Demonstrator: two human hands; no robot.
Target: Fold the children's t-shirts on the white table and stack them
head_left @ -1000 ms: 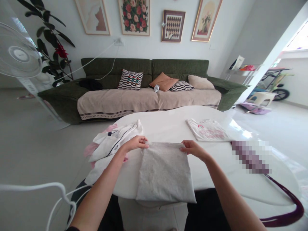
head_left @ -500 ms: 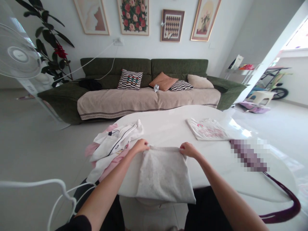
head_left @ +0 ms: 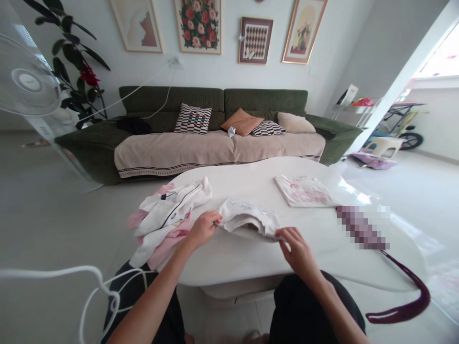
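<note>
A light grey garment (head_left: 249, 218) lies bunched and partly folded on the white oval table (head_left: 258, 181) in front of me. My left hand (head_left: 202, 228) pinches its left edge with closed fingers. My right hand (head_left: 297, 248) grips its near right corner, fingers curled around the cloth. To the left sits a loose pile of white and pink clothes (head_left: 165, 216), hanging over the table's left edge. A folded white shirt with pink print (head_left: 304, 190) lies flat at the far right of the table.
A green sofa (head_left: 211, 126) with cushions stands beyond the table. A standing fan (head_left: 27, 83) and a plant are at the left. A dark purple strap (head_left: 405, 289) trails off the table's right side. A white cable (head_left: 82, 291) loops at lower left.
The grey garment hung flat over the near table edge before; now its lower part has been brought up onto the table into a bunched fold. My right hand moved down toward me.
</note>
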